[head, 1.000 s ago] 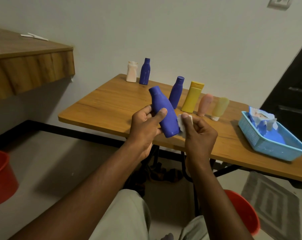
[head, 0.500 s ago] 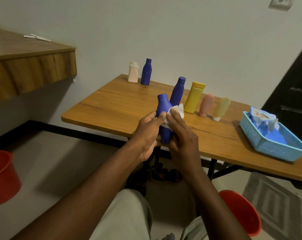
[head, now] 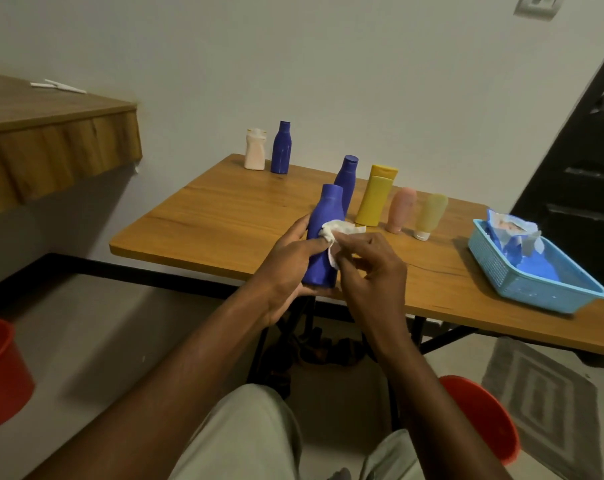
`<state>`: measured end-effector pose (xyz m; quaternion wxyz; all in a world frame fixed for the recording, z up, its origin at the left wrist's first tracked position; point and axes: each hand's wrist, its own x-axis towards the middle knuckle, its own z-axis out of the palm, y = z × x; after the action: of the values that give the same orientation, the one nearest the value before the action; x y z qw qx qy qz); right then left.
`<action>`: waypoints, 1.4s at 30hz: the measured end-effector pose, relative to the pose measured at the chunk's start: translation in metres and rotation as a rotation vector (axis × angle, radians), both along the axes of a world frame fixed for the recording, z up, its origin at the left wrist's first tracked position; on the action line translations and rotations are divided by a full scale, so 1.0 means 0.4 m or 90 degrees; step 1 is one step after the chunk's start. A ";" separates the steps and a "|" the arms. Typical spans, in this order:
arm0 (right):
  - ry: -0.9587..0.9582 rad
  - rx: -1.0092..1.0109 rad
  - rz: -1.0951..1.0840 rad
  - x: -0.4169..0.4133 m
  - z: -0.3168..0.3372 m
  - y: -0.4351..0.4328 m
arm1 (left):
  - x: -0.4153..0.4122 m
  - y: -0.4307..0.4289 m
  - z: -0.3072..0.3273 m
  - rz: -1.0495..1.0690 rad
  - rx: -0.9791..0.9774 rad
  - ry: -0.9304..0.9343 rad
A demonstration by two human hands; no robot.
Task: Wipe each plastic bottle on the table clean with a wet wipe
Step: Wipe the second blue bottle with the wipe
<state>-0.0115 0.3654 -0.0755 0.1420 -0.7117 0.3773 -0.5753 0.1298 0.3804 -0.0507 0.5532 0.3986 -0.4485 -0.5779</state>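
Just over the near edge of the table (head: 203,223), the left hand (head: 286,268) is gripping the upright blue bottle (head: 323,216), cap up, the right hand (head: 375,275) pinching a wet wipe (head: 335,228) against it.

Both forearms extend forward and converge. The left hand (head: 286,268) grips the blue bottle (head: 323,220). The right hand (head: 373,271) pinches the wipe (head: 335,228) against it.

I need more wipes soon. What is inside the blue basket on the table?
A crumpled blue and white packet stands at the far end of the basket, with a flat blue surface nearer. The packet covers whatever lies under it; its contents are hidden.
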 end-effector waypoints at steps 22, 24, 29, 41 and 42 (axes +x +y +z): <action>0.104 -0.108 -0.073 -0.014 0.032 -0.014 | -0.005 0.007 -0.020 0.011 -0.049 -0.146; 0.089 -0.114 -0.094 -0.021 0.060 -0.031 | -0.008 0.009 -0.013 -0.001 -0.046 -0.140; 0.122 -0.146 -0.131 -0.022 0.094 -0.044 | -0.013 0.009 -0.009 -0.006 -0.054 -0.149; 0.068 -0.081 -0.132 -0.053 0.090 -0.056 | -0.019 0.010 -0.037 0.135 -0.186 -0.344; 0.044 -0.059 -0.122 -0.052 0.091 -0.057 | -0.023 0.010 -0.036 0.135 -0.182 -0.346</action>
<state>-0.0324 0.3426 -0.0391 0.0400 -0.6977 0.4210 -0.5783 0.1208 0.3842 -0.0651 0.5207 0.5011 -0.6122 -0.3209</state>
